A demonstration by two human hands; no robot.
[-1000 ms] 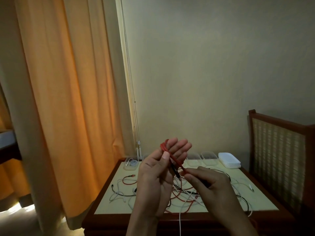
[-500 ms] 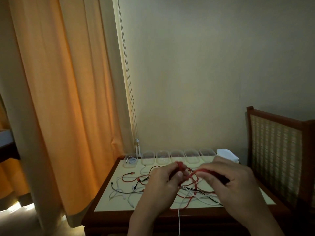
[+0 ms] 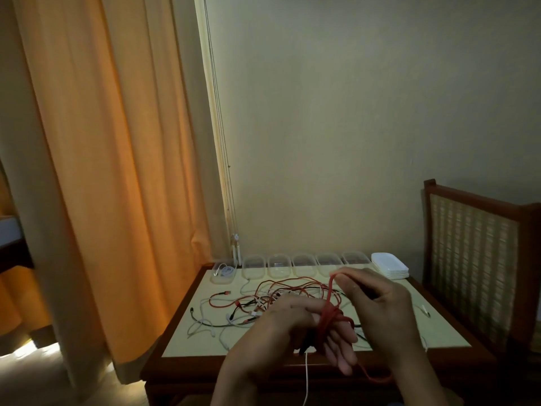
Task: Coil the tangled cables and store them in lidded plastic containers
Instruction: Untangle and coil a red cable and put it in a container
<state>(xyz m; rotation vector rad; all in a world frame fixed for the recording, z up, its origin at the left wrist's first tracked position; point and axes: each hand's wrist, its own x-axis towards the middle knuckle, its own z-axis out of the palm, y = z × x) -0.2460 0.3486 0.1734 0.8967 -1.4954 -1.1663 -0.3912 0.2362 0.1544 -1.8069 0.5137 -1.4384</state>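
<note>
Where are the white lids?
In the head view, the stack of white lids sits at the far right corner of the table, just right of the row of clear boxes and beside the wooden chair.

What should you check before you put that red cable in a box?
1. Red cable wound round the left hand: ok.
2. Right hand pinches the loose strand: ok.
3. Red cable free of the cable pile: not ok, strands run into it.
4. Empty box open at the back of the table: ok.
5. Lids stacked beside the boxes: ok.
6. Red cable's plug end found: cannot tell.
</note>
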